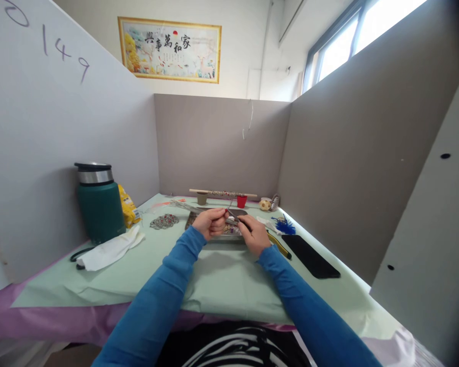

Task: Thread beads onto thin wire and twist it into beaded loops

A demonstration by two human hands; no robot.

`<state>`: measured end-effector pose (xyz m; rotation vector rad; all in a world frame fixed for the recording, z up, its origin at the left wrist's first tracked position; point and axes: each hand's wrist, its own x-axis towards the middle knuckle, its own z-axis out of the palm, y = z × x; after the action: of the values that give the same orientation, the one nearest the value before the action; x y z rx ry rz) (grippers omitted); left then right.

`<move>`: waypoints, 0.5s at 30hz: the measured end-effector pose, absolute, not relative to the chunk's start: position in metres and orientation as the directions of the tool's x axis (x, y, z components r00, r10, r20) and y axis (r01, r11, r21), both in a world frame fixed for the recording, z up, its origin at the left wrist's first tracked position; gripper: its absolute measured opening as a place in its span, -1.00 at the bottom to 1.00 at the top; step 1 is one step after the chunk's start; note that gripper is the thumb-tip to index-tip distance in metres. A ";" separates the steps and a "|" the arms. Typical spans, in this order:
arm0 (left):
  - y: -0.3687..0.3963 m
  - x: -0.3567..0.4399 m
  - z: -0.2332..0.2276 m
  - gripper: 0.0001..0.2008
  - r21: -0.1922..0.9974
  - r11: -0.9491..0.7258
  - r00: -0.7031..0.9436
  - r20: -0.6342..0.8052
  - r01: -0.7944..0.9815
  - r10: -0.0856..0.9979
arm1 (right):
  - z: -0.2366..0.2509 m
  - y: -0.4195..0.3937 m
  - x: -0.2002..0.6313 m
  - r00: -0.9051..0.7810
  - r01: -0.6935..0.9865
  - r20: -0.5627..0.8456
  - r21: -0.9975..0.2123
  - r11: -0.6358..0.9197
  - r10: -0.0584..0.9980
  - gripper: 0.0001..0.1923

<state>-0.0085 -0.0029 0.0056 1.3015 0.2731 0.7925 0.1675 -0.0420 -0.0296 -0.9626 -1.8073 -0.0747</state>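
Both hands met just above the tray (214, 237): the left hand (213, 223) was curled shut around a thin wire (229, 211), the right hand (254, 234) clamped on pliers (237, 220).

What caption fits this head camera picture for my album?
Left hand and right hand pinch small craft pieces over a metal tray, green flask standing nearby.

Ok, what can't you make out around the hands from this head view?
- Small piece in left hand: hidden by curled fingers.
- Slim tool in right hand: too small to identify.
- Tray contents: blocked by both hands, too small.
- Flask base: partly covered by white cloth.
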 end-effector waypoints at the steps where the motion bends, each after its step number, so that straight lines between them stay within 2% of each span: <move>1: -0.002 -0.009 0.005 -0.84 0.928 0.054 0.715 0.245 -0.368 0.654 | -0.030 -0.042 0.167 -0.139 0.641 0.811 -0.363 0.676 0.568 -0.73; 10: -0.003 -0.006 0.005 -0.84 0.946 -0.044 0.668 0.260 -0.322 0.697 | -0.031 -0.042 0.165 -0.107 0.676 0.814 -0.362 0.642 0.572 -0.73; 15: -0.008 0.005 0.006 -0.83 0.951 -0.213 0.492 0.298 -0.222 0.818 | -0.032 -0.039 0.164 -0.055 0.653 0.769 -0.455 0.606 0.637 -0.71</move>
<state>0.0051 -0.0075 0.0056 1.4899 0.5449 1.0427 0.1635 -0.0386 -0.0322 -1.0616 -1.7377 -0.0182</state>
